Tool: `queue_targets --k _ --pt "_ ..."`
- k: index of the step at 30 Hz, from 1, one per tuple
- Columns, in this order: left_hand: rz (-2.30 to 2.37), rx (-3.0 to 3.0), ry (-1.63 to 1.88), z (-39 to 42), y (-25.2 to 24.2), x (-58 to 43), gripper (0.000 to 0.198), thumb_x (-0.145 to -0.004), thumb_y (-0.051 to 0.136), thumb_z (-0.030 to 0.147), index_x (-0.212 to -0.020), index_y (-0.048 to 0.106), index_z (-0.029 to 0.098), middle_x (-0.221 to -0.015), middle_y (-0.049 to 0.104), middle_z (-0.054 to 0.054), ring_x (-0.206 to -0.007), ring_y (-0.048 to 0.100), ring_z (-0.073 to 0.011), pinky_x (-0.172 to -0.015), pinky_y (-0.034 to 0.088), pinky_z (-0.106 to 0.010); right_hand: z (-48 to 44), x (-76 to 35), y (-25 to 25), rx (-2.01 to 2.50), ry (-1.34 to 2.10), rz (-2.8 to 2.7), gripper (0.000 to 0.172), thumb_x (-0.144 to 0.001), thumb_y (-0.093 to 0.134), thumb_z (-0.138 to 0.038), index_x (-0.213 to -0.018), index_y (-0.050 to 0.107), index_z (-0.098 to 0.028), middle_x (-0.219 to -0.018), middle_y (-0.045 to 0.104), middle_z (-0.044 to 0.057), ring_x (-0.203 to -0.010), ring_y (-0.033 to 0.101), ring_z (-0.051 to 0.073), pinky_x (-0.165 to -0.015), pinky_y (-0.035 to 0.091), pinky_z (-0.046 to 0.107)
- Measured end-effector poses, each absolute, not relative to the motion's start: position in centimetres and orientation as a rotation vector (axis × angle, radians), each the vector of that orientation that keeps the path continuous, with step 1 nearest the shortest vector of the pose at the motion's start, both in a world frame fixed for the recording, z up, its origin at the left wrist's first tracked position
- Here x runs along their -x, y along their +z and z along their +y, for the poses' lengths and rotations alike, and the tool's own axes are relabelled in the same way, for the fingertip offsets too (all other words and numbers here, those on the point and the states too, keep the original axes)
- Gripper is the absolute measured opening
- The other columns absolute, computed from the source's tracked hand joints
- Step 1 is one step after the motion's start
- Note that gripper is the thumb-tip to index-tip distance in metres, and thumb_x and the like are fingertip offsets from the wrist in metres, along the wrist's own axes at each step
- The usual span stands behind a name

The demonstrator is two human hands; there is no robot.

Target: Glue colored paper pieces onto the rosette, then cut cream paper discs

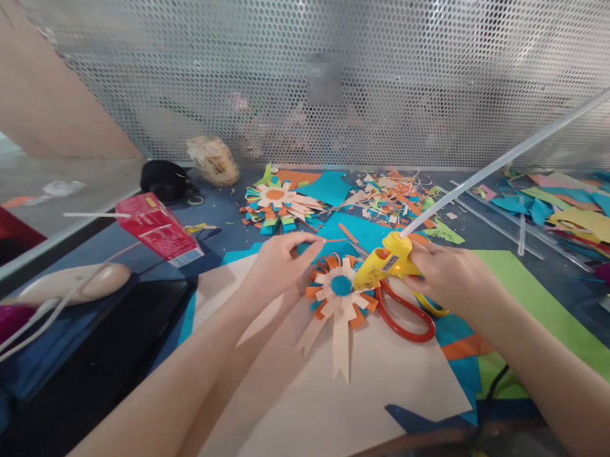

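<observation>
My right hand [451,277] is wrapped round a yellow hot glue gun [386,260], with a long clear glue stick [488,172] rising from its back. Its nozzle points down at a paper rosette [332,301] of cream, orange and blue fringes, with a blue round centre and two cream tails. Just above the rosette's left side, my left hand [286,259] has its fingertips pinched on a thin orange strip [338,240], seen nearly edge-on. Beside the rosette lie red-handled scissors [405,321], partly hidden. A cream paper sheet [301,402] lies underneath.
Behind are another paper rosette [278,199] and a heap of paper scraps [394,192]. Left are a red drink carton [157,227] with a straw and a black flat object [104,355]. A perforated metal panel [280,76] borders the table. Green paper [533,327] lies right.
</observation>
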State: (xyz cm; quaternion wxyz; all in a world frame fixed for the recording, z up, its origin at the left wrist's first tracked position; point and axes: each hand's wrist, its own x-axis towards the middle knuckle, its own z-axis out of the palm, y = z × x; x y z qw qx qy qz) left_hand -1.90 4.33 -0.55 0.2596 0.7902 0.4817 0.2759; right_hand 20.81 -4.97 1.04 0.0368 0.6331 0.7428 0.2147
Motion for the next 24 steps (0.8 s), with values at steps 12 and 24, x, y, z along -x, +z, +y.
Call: queue_targets --k 12,24 --pt "0.638 -2.432 0.936 3.0 7.3 -6.5 0.029 -0.08 0.057 0.042 -0.08 0.071 0.017 -0.079 0.069 -0.002 -0.063 0.056 -0.0111 -0.059 0.04 -0.024 -4.8 -20.6 0.3 -2.029 0.731 2.37 0.022 -0.074 0.051 -0.032 -0.081 0.063 -0.016 -0.062 0.064 0.005 -0.045 0.051 0.015 -0.043 0.017 0.025" --pt "0.303 -2.577 1.0 2.9 7.6 -7.0 0.024 -0.084 0.055 0.033 -0.073 0.069 0.017 -0.066 0.064 0.002 -0.063 0.054 -0.009 -0.059 0.037 -0.022 -5.0 -20.7 0.4 -2.054 0.842 2.372 0.016 -0.073 0.05 -0.029 -0.071 0.059 -0.017 -0.056 0.061 0.003 -0.046 0.052 0.015 -0.043 0.019 0.024"
